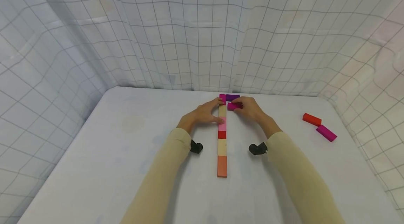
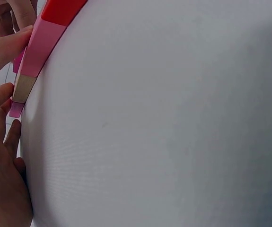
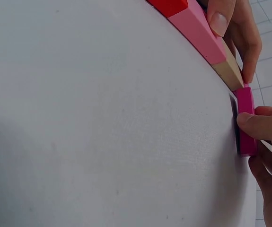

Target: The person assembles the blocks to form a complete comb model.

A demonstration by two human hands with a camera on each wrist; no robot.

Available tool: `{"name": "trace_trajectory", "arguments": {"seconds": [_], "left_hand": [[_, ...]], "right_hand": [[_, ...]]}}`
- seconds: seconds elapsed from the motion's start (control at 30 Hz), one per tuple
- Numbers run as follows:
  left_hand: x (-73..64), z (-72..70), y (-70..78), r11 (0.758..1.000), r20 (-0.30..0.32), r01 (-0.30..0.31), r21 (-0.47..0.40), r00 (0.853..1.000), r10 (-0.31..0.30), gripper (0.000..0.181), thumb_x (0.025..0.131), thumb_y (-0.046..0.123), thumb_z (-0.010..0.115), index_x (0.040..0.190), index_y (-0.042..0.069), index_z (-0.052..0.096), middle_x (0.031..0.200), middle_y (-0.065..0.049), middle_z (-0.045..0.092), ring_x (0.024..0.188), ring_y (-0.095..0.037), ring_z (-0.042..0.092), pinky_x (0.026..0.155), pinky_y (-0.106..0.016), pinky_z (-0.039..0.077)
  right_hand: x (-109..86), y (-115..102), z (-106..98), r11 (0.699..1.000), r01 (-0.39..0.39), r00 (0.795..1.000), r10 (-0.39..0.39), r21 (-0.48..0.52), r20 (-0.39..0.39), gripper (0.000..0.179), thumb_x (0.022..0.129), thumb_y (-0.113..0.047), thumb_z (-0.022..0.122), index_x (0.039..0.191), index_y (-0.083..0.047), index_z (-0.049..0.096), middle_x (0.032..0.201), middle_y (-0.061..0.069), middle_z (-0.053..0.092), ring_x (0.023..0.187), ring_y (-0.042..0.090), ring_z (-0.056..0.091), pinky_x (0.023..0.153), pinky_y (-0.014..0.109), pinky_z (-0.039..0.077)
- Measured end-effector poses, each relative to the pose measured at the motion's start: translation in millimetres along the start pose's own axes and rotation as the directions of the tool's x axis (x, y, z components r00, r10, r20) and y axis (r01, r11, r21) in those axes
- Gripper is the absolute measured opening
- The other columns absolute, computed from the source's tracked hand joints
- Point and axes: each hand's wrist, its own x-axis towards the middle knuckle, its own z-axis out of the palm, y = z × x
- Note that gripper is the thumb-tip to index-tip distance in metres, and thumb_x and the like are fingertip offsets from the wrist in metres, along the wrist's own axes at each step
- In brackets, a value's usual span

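A straight row of small blocks runs away from me on the white table: an orange block (image 1: 222,167), a pale wooden block (image 1: 222,147), a red block (image 1: 222,135), a pink block (image 1: 222,127), another pale block (image 1: 222,111) and a far magenta block (image 1: 222,97). A purple block (image 1: 232,97) extends right from its far end. My left hand (image 1: 204,113) rests along the row, thumb touching the pink block and fingertips near the far end. Between thumb and fingers, my right hand (image 1: 251,109) pinches a magenta block (image 3: 245,120), just in front of the purple one.
To the right on the table (image 1: 126,154) lie a loose red block (image 1: 312,119) and a loose magenta block (image 1: 326,133), close together. White gridded curtains (image 1: 202,34) hang behind and at both sides. Each wrist carries a black camera (image 1: 196,147).
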Motion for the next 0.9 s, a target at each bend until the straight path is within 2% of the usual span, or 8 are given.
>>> {"name": "trace_trajectory", "arguments": {"seconds": [0.3, 0.6, 0.9], "left_hand": [[0.2, -0.2, -0.7, 1.0, -0.002, -0.004, -0.006, 1.0, 0.004, 0.083, 0.09, 0.046, 0.076, 0.158, 0.017, 0.039, 0.166, -0.004, 0.032, 0.152, -0.025, 0.027, 0.121, -0.056, 0.023], [0.9, -1.6, -1.5, 1.0, 0.004, 0.0, -0.003, 1.0, 0.0, 0.082, 0.09, 0.046, 0.077, 0.158, 0.018, 0.039, 0.166, -0.003, 0.032, 0.152, -0.024, 0.027, 0.12, -0.056, 0.023], [1.6, -0.1, -2.1, 1.0, 0.004, -0.009, -0.004, 1.0, 0.009, 0.082, 0.09, 0.046, 0.076, 0.157, 0.017, 0.039, 0.167, -0.005, 0.031, 0.153, -0.025, 0.026, 0.12, -0.058, 0.022]], "right_hand": [[3.7, -3.2, 2.2, 1.0, 0.02, 1.0, -0.02, -0.016, -0.005, 0.035, 0.096, -0.001, 0.072, 0.13, 0.004, 0.068, 0.129, 0.022, 0.066, 0.123, 0.039, 0.057, 0.11, 0.05, 0.044], [8.5, -4.2, 4.4, 0.999, 0.017, 0.999, -0.016, -0.036, 0.03, 0.035, 0.096, -0.003, 0.071, 0.131, 0.003, 0.068, 0.131, 0.022, 0.065, 0.125, 0.039, 0.056, 0.111, 0.05, 0.043], [5.9, -5.2, 4.0, 0.999, 0.017, 1.0, -0.016, -0.042, 0.027, 0.034, 0.096, -0.003, 0.071, 0.13, 0.003, 0.069, 0.13, 0.022, 0.066, 0.125, 0.04, 0.056, 0.11, 0.052, 0.043]]}}
